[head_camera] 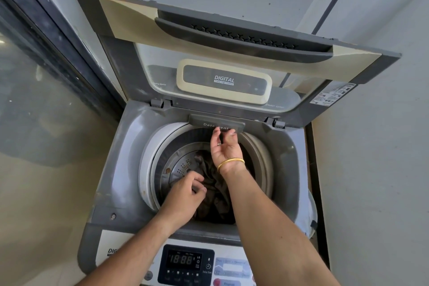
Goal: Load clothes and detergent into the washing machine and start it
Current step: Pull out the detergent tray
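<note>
A top-loading washing machine (116, 160) is seen from above, its lid (209, 30) raised upright at the back edge. Dark brown clothes (216, 195) are heaped in the drum (160, 146), toward its right and front. The detergent drawer (217, 123) is set at the back rim of the opening. A lit display (184, 259) is shown on the control panel at the front edge. The left hand (183, 195) is held loosely curled, grasping nothing, over the clothes. The right hand (224, 146), a gold bangle (231, 162) at its wrist, is raised palm-up with fingertips at the drawer's lower edge; whether it is gripped cannot be told.
</note>
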